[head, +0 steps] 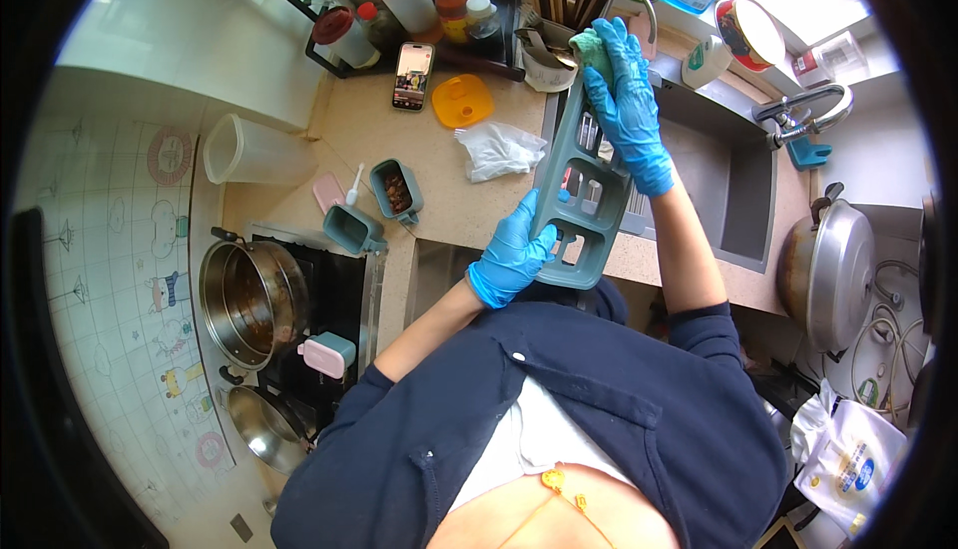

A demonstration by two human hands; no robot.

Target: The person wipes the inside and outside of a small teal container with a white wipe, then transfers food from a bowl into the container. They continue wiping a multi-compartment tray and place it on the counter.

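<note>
A teal plastic rack (557,208) with several square openings is tilted between the counter and the sink (718,152). My left hand (515,253), in a blue glove, grips its lower side near the front end. At the rack's far end my right hand (625,103), also gloved, presses a green cloth (591,51) against the plastic. Part of the cloth is hidden under the fingers. Left of the rack stand two small teal containers: one holds dark brown bits (397,191), and the other container (352,228) lies on its side near a white spoon (355,184).
A cutlery holder (548,73) with chopsticks stands behind the rack. A phone (412,76), an orange lid (462,100) and a crumpled plastic bag (500,151) lie on the counter. Pots (251,302) are on the left, a lidded pot (827,272) on the right. The faucet (812,111) arches over the sink.
</note>
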